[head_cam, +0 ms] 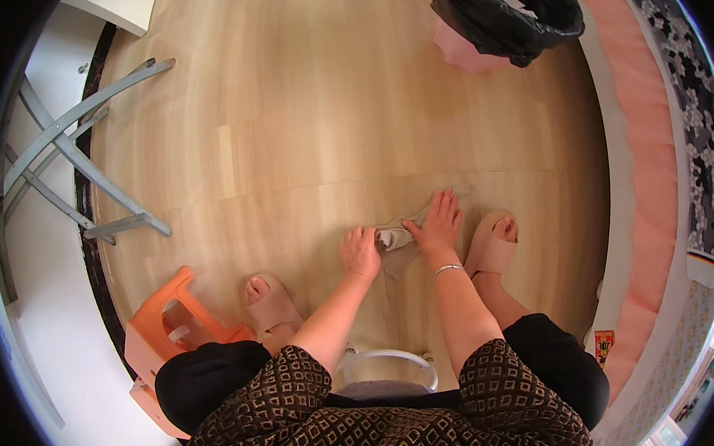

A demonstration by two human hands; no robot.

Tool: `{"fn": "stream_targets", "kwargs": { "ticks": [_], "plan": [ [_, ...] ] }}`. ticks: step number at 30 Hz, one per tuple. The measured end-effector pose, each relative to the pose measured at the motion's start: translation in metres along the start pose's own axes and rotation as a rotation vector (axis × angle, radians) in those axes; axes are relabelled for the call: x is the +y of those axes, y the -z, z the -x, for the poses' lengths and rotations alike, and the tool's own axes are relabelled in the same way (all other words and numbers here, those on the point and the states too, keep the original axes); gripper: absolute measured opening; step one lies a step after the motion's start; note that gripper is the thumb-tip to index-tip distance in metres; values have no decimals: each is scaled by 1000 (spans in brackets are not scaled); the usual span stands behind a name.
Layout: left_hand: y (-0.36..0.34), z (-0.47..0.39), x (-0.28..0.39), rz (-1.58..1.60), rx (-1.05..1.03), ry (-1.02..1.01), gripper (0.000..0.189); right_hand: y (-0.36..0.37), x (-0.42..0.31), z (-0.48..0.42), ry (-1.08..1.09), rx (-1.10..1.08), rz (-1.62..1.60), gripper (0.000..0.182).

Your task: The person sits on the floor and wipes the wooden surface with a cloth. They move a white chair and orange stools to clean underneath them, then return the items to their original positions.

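Observation:
A thin grey-beige cloth item (398, 239) lies on the wood-look floor between my feet, partly rolled or bunched, with a flatter part spread toward me. My left hand (361, 251) has its fingers curled at the left end of the roll and appears to grip it. My right hand (441, 228), a silver bangle at its wrist, lies flat with its thumb apart, on the right side of the cloth. The fingers hide part of that side. A thin, pale end of the cloth (461, 188) shows beyond the right fingertips.
A pink bin (462, 48) with a black liner stands at the far right. Crossed grey metal legs (62, 134) are at left, above an orange plastic stool (161, 309). A bed with pink-banded fabric (642, 179) runs along the right. Sandals (490, 249) flank my hands.

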State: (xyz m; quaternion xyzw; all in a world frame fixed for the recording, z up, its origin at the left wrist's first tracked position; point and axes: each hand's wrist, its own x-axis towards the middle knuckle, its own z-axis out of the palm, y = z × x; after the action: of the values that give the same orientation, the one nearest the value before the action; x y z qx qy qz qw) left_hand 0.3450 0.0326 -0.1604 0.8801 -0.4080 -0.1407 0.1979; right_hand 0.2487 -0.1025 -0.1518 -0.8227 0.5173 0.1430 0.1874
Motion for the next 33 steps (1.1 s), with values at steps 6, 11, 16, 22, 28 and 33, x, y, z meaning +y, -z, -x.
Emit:
{"fn": "stream_targets", "kwargs": {
  "ticks": [6,11,16,22,28,33],
  "plan": [
    [10,-21,-33,56,182,365,14,12,-64,-41,238,-47,21,98],
    [35,-55,-70,190,207,796,14,2,-134,-60,430,-47,166,97],
    [53,-87,-119,246,395,804,17,-3,-192,-70,516,-17,209,94],
    [72,-148,-145,266,303,548,40,-3,-232,-109,478,146,162,92],
    [78,-201,-160,313,252,387,52,14,-263,-164,461,180,129,92],
    [80,-232,-183,239,213,268,53,35,-286,-193,486,-41,106,94]
  ]
}}
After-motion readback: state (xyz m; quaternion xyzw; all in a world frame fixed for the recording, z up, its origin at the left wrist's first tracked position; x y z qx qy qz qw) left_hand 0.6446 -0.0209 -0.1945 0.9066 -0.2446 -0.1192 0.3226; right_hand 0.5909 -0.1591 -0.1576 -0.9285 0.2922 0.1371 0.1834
